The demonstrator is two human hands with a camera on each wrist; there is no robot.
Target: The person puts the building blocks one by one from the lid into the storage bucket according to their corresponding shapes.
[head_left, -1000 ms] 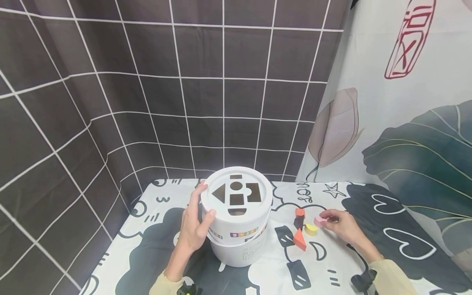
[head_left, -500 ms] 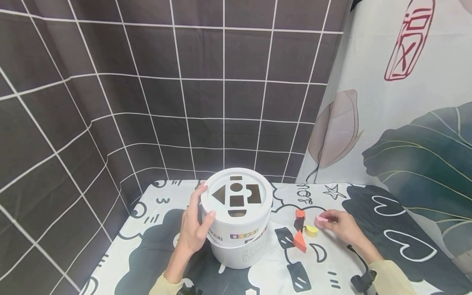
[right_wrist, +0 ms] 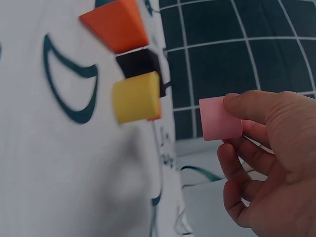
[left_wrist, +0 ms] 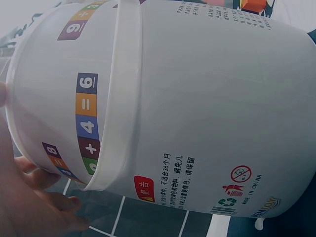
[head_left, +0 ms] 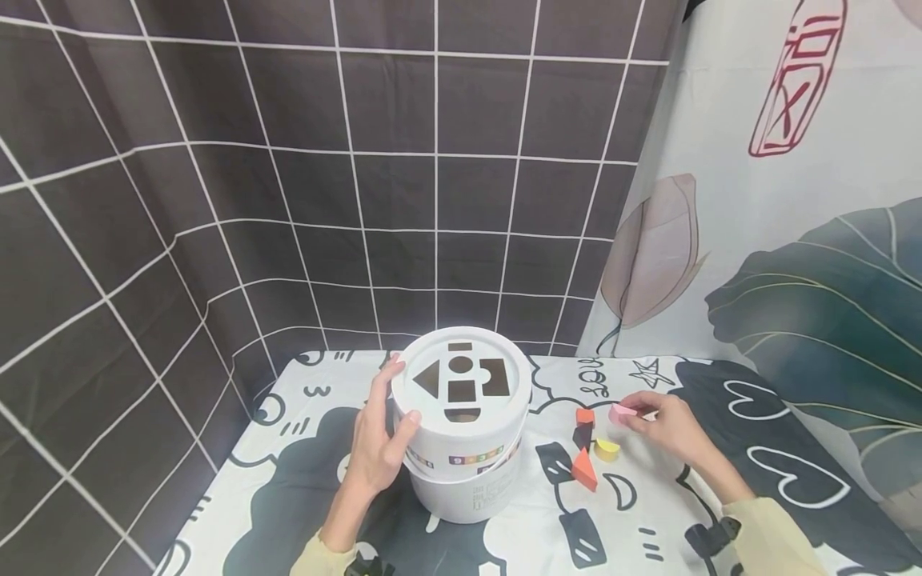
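Note:
My left hand (head_left: 378, 428) rests against the left side of a white bucket (head_left: 464, 488), thumb and forefinger spread at its lid's rim. The lid (head_left: 425, 412) has several shaped holes, among them a triangle, a circle and a square. Between thumb and fingers, my right hand (head_left: 670, 428) pinches a pink block (right_wrist: 215, 118) with a curved side, raised over the cloth right of the bucket. Nearest to it lies a yellow half-round block (head_left: 607, 450). An orange triangular block (head_left: 584, 470), a black block (head_left: 583, 435) and an orange-red block (head_left: 585, 417) lie beside that.
A black-and-white cartoon cloth (head_left: 648, 496) covers the table. Behind it hangs a dark grid-patterned curtain (head_left: 389, 192), with a white leaf-printed cloth (head_left: 727, 240) at the right. The bucket's white handle (left_wrist: 127, 89) hangs across its side. A dark cable (head_left: 697, 490) runs near the right wrist.
The right hand has lifted the pink block off the cloth and moved it slightly back, away from the yellow block. The left hand and bucket have stayed in place.

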